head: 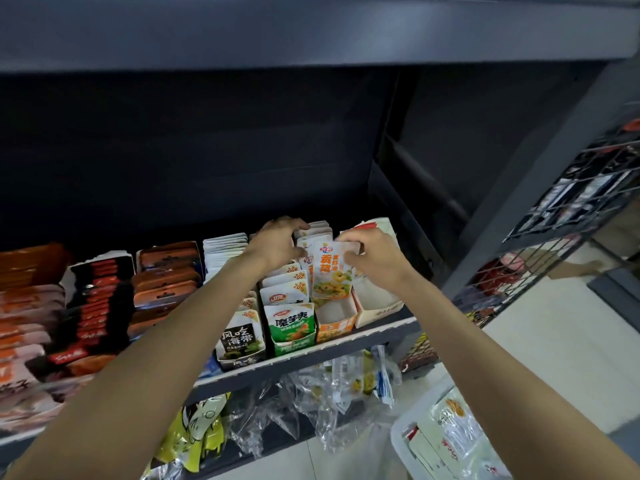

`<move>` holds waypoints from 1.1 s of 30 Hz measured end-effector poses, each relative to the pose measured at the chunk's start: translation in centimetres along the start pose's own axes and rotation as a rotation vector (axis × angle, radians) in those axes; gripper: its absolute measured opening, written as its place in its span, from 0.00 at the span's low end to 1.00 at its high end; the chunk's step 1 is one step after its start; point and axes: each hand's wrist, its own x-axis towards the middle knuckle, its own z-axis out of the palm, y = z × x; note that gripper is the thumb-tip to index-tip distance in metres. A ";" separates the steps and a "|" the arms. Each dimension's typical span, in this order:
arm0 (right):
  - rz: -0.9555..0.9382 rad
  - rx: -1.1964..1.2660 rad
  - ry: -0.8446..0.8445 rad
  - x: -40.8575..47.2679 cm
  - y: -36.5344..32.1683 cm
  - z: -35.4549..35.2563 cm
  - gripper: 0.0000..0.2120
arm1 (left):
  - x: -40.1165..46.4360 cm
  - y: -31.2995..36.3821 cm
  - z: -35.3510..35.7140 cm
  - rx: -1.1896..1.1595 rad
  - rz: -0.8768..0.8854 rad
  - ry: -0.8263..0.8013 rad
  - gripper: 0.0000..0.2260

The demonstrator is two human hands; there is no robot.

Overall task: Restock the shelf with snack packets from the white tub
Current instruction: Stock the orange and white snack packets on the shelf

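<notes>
Both my hands reach onto the dark shelf (346, 344) over an orange display box (337, 325). My left hand (278, 242) curls over the row of white snack packets (313, 235) standing at the back of that box. My right hand (372, 252) pinches the top right of a white-and-orange snack packet (329, 275) that stands in the box, in front of that row. The front part of the orange box is empty. The white tub (403, 441) sits on the floor at the lower right, with packets inside.
Left of the orange box stand a green box (294, 329) and a black-and-white box (239, 337) of packets, then rows of brown, black and orange packets. A white empty box (377, 301) stands to the right. Clear plastic wrap (311, 400) hangs below. A wire rack (568, 216) is at right.
</notes>
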 end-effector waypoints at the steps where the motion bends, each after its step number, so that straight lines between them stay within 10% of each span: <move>1: 0.008 -0.020 -0.040 0.5 0.1 0.4 0.13 | 0.0 -0.1 0.0 -0.010 0.008 0.000 0.23; 10: -0.016 -0.381 0.006 2.1 1.0 4.5 0.16 | -1.1 0.0 0.0 -0.084 0.067 0.085 0.16; 21: 0.101 -0.042 0.243 -5.6 4.0 0.7 0.13 | -6.1 7.6 2.6 0.116 0.253 0.234 0.13; 33: 0.756 -0.036 0.202 -31.3 18.6 0.7 0.19 | -14.4 20.5 23.2 -0.184 0.239 -0.192 0.09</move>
